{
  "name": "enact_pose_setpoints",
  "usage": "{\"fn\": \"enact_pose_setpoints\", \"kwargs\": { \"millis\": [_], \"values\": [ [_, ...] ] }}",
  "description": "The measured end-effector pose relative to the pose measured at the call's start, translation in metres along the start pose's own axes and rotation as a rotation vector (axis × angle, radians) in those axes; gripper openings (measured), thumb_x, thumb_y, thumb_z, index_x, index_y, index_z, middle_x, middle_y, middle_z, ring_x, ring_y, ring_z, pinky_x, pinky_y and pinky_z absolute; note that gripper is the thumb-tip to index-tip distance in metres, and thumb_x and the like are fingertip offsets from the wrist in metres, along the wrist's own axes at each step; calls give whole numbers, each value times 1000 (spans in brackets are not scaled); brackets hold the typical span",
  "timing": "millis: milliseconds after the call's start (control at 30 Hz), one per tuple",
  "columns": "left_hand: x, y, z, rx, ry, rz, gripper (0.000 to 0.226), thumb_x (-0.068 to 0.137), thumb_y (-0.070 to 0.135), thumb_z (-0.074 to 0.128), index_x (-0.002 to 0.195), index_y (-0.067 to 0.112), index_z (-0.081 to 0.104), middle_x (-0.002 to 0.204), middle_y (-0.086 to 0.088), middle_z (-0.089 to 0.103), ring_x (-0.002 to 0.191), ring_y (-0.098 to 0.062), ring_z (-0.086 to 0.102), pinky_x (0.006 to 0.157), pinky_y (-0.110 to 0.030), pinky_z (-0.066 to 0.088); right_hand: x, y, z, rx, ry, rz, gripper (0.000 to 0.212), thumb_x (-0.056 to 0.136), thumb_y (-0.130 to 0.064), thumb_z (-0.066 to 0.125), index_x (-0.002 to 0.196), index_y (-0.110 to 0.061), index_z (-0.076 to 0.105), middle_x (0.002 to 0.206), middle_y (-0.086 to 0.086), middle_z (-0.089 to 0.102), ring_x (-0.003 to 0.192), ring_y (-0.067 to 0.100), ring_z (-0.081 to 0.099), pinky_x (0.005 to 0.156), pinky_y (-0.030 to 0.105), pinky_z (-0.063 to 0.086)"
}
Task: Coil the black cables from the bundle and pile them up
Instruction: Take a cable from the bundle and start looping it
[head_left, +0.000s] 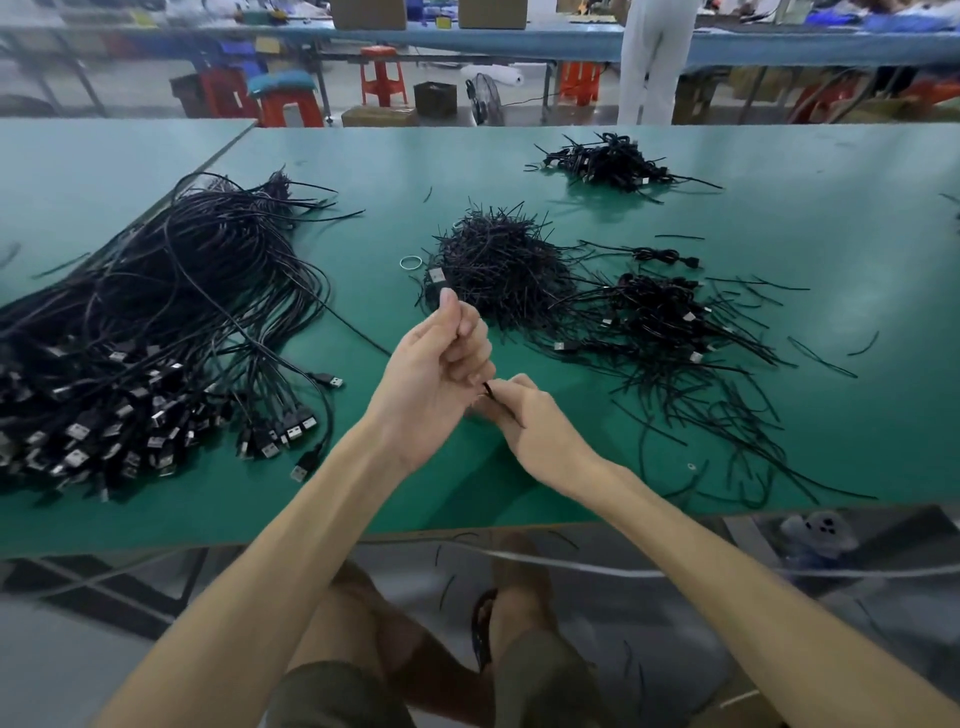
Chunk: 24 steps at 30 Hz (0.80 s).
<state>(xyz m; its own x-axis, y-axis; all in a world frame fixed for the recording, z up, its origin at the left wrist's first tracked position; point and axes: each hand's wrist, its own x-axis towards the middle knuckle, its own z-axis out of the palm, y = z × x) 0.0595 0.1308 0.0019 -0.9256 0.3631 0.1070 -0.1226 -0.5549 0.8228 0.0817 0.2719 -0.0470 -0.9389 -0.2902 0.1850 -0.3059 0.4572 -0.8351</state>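
Grips of left hand (441, 364) and right hand (524, 418) clamp 1 black cable (489, 391) over bare table (415, 493) near its front edge.

On a green table (363, 171), black cables (156, 312) with silver plugs (78, 431) lie heaped; orange stools (383, 78) stand beyond, one topped teal.

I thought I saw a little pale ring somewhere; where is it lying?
In the head view, the pale ring lies on the green table, just left of the middle pile of short black ties.
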Motion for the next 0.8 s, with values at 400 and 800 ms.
{"fn": "enact_pose_setpoints", "kwargs": {
  "millis": [400,800],
  "values": [
    [-28,-1,-27,1559,-408,0,22,100,10,46,86,18,61,66,5,63,64,-14,58,65,-33,51,7,3,-53,-1044,-185,-205,42,108,-48,33,100,-15,59,98,-1,61,96,20,52,81,34,48],
    [-43,-27,-30,1623,-68,284,19,103,9,51,118,15,62,117,1,71,96,-29,66,78,-46,53,-4,-19,-32,22,-60,12,41,109,-26,45,96,6,69,76,10,63,65,12,53,68,32,45]
  ]
}}
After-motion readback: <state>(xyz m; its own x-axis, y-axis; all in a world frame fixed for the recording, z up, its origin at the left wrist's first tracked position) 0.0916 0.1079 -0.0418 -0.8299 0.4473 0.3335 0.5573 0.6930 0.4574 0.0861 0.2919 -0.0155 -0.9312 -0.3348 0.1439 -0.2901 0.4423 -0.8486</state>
